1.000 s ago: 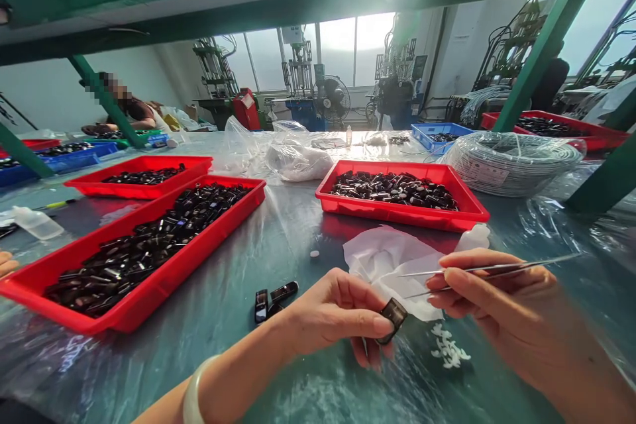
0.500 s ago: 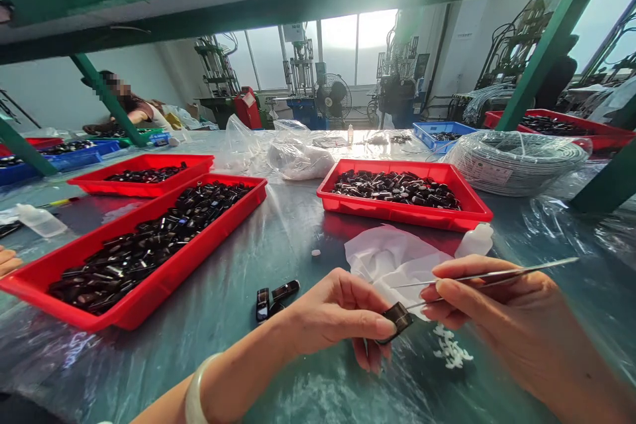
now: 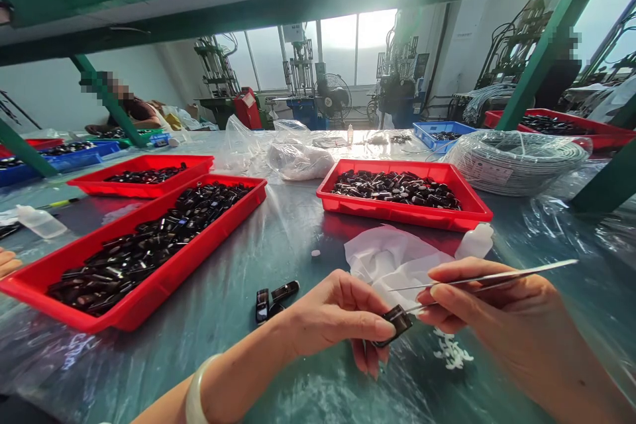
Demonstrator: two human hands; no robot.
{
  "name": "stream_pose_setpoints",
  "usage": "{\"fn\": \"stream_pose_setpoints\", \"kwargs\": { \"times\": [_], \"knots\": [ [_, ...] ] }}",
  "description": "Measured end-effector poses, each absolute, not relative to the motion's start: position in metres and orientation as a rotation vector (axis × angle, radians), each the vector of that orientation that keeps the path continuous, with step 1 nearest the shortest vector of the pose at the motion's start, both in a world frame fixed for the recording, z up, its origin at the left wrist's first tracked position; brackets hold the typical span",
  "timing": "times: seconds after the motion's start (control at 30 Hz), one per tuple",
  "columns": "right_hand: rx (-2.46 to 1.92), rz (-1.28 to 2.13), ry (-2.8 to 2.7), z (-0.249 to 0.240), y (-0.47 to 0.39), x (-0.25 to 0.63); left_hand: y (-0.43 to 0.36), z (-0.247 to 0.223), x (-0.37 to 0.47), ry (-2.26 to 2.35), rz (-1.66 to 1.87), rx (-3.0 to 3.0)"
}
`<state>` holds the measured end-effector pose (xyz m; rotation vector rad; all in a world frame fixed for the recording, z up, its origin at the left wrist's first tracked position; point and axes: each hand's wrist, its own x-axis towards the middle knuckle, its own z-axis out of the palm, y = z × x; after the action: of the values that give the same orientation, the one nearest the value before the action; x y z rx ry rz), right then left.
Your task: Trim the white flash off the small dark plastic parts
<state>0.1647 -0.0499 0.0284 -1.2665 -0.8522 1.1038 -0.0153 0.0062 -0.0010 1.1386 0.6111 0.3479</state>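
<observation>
My left hand [image 3: 348, 315] pinches a small dark glossy part [image 3: 396, 326] between thumb and fingers. In my right hand [image 3: 489, 308] is a pair of metal tweezers [image 3: 517, 275], with its tips spread apart. One tip reaches the edge of the dark part; whether it touches I cannot tell. Below the tweezers lies a little heap of white bits [image 3: 453, 350]. Several more dark parts [image 3: 263, 305] rest left of my left wrist. Behind my hands is a crumpled white sheet [image 3: 382, 255], with a small white bottle [image 3: 474, 240] at its right.
Red trays [image 3: 238, 220] full of dark parts stand at left, and another red tray [image 3: 402, 212] is ahead. A wrapped cable coil [image 3: 517, 162] sits at right. Green shelf posts [image 3: 551, 59] flank the bench. Another person's hand [image 3: 8, 262] shows at the left edge.
My right hand and the tweezers have shifted slightly left. My left hand keeps hold of the dark part almost in place. The person at far left has changed posture.
</observation>
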Motion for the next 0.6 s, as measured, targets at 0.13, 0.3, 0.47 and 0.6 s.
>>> {"fn": "stream_pose_setpoints", "kwargs": {
  "times": [0.13,0.3,0.47,0.6],
  "knots": [
    [-1.235,1.071,-0.837,0.0302,-0.0500,0.1645,0.0060,-0.0009,-0.0152,0.608,0.349,1.136],
    [-1.209,1.087,-0.810,0.0303,-0.0497,0.1631,0.0064,-0.0011,-0.0147,0.593,0.351,1.129],
    [-1.200,1.129,-0.819,0.0270,-0.0492,0.1638,0.0061,-0.0007,-0.0150,0.584,0.338,1.124],
    [-1.239,1.135,-0.852,0.0262,-0.0499,0.1643,0.0059,-0.0011,-0.0150,0.593,0.346,1.117]
  ]
}}
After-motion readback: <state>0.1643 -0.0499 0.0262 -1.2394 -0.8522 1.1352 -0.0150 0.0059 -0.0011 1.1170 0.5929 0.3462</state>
